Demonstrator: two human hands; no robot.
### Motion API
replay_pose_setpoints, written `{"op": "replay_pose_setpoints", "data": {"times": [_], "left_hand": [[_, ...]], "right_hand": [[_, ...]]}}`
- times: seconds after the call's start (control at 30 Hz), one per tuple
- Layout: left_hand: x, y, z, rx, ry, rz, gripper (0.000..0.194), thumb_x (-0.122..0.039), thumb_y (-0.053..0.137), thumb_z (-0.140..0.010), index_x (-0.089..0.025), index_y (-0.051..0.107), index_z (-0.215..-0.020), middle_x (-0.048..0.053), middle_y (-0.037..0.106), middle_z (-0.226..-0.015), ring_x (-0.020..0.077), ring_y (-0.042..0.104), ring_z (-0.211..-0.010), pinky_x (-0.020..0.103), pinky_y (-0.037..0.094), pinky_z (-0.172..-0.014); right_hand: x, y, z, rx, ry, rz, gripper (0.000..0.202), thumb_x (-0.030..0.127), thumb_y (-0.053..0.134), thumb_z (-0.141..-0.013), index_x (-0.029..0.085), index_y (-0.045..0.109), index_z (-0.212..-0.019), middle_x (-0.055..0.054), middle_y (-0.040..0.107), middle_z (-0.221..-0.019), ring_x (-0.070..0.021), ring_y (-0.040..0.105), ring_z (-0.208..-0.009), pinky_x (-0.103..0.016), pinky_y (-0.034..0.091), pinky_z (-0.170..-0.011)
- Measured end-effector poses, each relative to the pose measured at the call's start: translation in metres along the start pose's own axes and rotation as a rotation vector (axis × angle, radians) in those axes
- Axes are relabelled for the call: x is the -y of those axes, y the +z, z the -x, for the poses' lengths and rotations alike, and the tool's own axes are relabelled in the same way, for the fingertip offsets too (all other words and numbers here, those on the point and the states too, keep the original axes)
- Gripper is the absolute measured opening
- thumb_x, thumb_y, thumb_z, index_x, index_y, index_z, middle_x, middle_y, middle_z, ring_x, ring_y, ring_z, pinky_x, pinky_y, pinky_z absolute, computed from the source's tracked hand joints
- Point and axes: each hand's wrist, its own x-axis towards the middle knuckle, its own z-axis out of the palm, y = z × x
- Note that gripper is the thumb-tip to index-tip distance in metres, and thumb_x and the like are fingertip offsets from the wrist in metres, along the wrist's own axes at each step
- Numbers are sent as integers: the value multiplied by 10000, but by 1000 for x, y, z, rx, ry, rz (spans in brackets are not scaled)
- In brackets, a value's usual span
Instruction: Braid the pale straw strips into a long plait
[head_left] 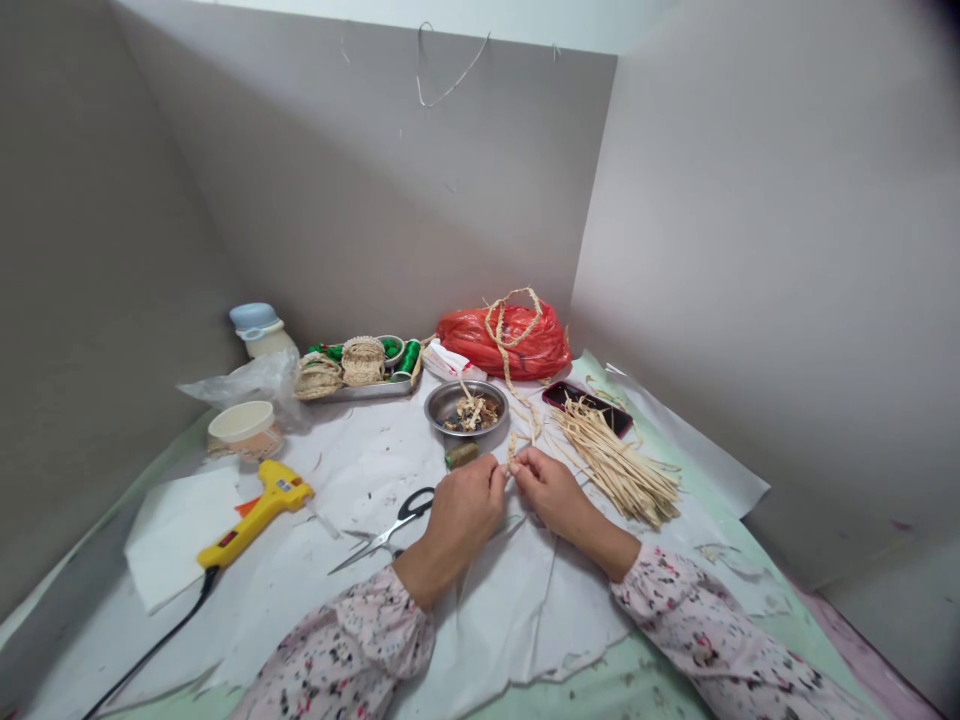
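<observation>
Both my hands meet over the middle of the paper-covered table. My left hand (466, 503) is closed, its thumb and finger pinching the near end of a braided straw cord (512, 375). From the other side my right hand (551, 490) pinches the same end, fingers bent. Away from my hands the braid runs back over the table and loops on top of a red plastic bag (465, 335). To the right lies a bundle of loose straw strips (626, 465). Scissors (382, 538) lie beside my left hand, one handle partly hidden behind it.
A metal bowl (429, 405) of scraps and a thread spool (461, 455) stand just beyond my hands. A yellow glue gun (259, 515) with its cord, a white tub (244, 425) and a tray (360, 391) of straw coils and green thread are left. A phone (574, 393) lies under the straw.
</observation>
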Motion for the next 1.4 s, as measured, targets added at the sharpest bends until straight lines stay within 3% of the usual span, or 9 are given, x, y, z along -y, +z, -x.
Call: {"op": "replay_pose_setpoints", "data": {"times": [0.23,0.53,0.63,0.87,1.0,1.1,1.23,1.33,1.4], "left_hand": [[-7,5,7,27,71,-4,333,-295,325,-940,-188,627,-848,79,676,-773,189,591,-675,285,284,-599],[-24,3,16,134,70,-223,349,-259,322,-937,-143,634,-1044,149,709,-830,253,671,-722,310,384,-607],[-27,1,17,146,73,-258,352,-232,318,-934,-139,648,-1014,148,712,-823,264,681,-726,316,412,-603],[-21,8,15,137,94,-250,358,-245,336,-931,-157,681,-899,138,711,-785,251,675,-711,310,407,-603],[-20,5,16,81,81,-146,339,-287,357,-926,-169,666,-853,115,703,-764,217,646,-664,293,358,-586],[-17,-3,14,-68,50,34,353,-313,332,-938,-186,623,-782,66,670,-717,178,605,-646,278,345,-597],[-8,-9,4,-251,-15,310,257,-311,345,-930,-194,570,-891,44,653,-851,171,586,-777,269,380,-698],[1,-1,-4,-145,-56,475,224,-342,381,-908,-191,544,-882,45,636,-868,181,577,-810,279,393,-721],[5,8,-7,23,-70,613,254,-381,374,-905,-192,529,-837,19,607,-727,171,566,-687,271,391,-645]], "right_hand": [[4,0,2,-43,70,-78,170,330,466,-870,199,566,-829,8,631,-692,-144,557,-626,-246,411,-611],[2,-1,-1,-93,80,-184,202,376,515,-844,192,578,-789,14,601,-684,-151,544,-641,-262,413,-643],[9,-1,-1,-84,141,-318,225,404,539,-822,184,577,-793,32,565,-628,-128,483,-552,-252,379,-571],[9,2,-1,10,252,-578,240,420,531,-827,192,549,-755,103,316,-433,-83,217,-394,-234,148,-414],[1,3,-4,-17,209,-571,212,375,528,-826,200,498,-712,90,369,-480,-82,272,-418,-225,213,-430],[0,1,-4,-35,196,-515,236,397,521,-837,203,482,-707,77,399,-530,-90,316,-451,-227,261,-454],[3,-1,-2,-2,164,-428,252,414,517,-844,203,490,-711,68,415,-560,-95,323,-470,-230,280,-469],[4,0,-1,35,167,-408,248,421,512,-849,206,492,-728,68,434,-560,-93,315,-449,-232,274,-460],[5,0,0,64,151,-436,235,411,514,-847,209,486,-730,62,467,-574,-97,358,-458,-235,302,-480]]}}
